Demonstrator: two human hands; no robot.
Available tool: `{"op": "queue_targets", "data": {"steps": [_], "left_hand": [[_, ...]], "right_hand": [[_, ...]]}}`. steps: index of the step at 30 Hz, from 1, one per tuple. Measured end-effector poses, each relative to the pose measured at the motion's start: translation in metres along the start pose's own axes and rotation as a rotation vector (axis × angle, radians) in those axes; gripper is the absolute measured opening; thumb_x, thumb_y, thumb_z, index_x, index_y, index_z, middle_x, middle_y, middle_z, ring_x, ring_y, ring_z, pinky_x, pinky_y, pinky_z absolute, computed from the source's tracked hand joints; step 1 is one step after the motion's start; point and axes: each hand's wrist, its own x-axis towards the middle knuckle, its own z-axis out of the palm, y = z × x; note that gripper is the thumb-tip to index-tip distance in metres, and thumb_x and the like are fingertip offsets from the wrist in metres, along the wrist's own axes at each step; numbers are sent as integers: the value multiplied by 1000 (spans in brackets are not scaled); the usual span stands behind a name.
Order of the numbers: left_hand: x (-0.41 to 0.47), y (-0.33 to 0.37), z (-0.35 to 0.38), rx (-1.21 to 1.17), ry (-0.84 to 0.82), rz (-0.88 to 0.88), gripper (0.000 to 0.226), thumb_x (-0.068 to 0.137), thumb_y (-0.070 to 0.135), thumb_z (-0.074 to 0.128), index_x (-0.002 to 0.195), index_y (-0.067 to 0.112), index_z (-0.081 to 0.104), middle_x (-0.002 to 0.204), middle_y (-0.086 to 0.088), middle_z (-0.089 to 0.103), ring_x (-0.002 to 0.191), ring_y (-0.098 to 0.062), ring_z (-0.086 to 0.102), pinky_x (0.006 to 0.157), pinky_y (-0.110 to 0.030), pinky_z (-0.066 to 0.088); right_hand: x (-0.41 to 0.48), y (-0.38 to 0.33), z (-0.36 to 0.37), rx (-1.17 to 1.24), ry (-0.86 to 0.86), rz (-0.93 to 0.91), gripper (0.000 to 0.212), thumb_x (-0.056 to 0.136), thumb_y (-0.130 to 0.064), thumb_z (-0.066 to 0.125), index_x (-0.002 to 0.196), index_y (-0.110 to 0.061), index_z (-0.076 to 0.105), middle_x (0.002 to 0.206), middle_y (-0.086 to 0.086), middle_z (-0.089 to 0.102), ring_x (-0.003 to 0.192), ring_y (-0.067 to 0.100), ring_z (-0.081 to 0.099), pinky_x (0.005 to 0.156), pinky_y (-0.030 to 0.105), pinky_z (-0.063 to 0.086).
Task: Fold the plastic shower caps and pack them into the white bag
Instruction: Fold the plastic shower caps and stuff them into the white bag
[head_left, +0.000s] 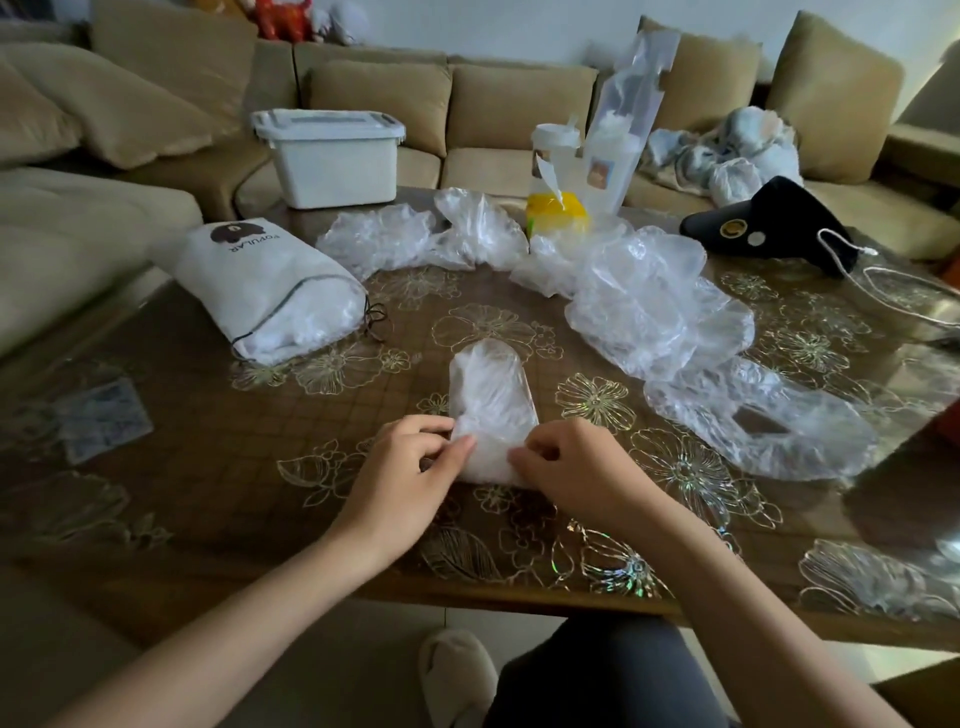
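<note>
Pinching left hand (410, 467): near edge of folded shower cap (491, 395), 7 o'clock;
Right hand (566, 467): pinching same edge, 5 o'clock;
White bag (270, 291): 10 o'clock of cap, on table (208, 441);
Loose shower caps (649, 301): 12 to 3 o'clock

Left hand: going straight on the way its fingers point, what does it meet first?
The folded shower cap, whose near end the left hand is pinching; just beyond it, probably the fingers of the right hand.
</note>
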Motion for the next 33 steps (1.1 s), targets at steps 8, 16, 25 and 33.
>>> {"op": "queue_targets", "data": {"steps": [8,16,25,33], "left_hand": [[2,2,18,225,244,-49,35,94,29,52,94,0,72,128,-8,54,121,-20,39,98,-22,24],[8,0,15,171,226,-104,36,93,26,53,82,-2,73,125,-10,57,119,-22,43,87,-17,24],[-1,4,4,138,134,16,38,90,39,55,116,12,60,126,5,48,118,-3,36,91,-7,24],[-5,-8,-10,263,-39,394,29,78,13,74,106,13,69,115,6,61,119,-1,39,102,-5,22]], "right_hand": [[-4,-6,9,-191,158,64,22,92,-28,54,107,-11,54,110,5,48,101,22,50,79,30,41],[-17,-13,12,-229,74,-287,42,86,-19,56,127,-15,54,133,2,44,124,22,36,103,30,27],[-10,-10,31,-318,254,-285,10,66,-12,56,69,-11,66,86,6,62,75,27,58,63,33,48],[-8,-8,7,-109,177,-267,19,85,-15,53,87,-10,71,99,-1,60,93,17,46,83,21,31]]}}
